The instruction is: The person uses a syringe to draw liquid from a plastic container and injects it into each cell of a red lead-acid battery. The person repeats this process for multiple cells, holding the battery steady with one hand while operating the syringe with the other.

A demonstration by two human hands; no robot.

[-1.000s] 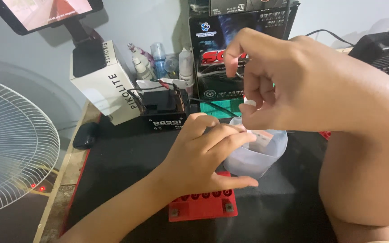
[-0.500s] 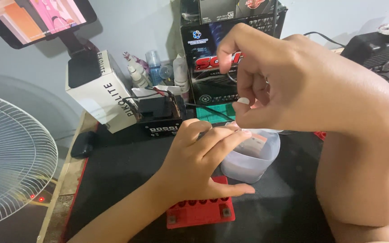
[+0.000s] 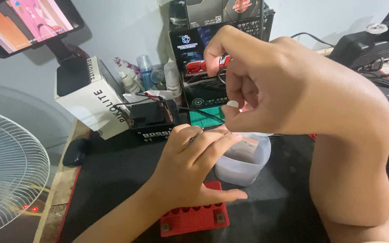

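The right hand has risen slightly, fingers curled (contents unclear); the left hand, loosely open, rests by the translucent cup

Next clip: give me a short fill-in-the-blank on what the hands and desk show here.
1. The left hand rests over a flat battery coloured ____.
2. The translucent plastic cup stands on a mat coloured ____.
3. The right hand is raised ____ the cup, fingers curled.
4. At the frame's left edge stands a white ____ with a wire guard.

Missing words: red; black; above; fan
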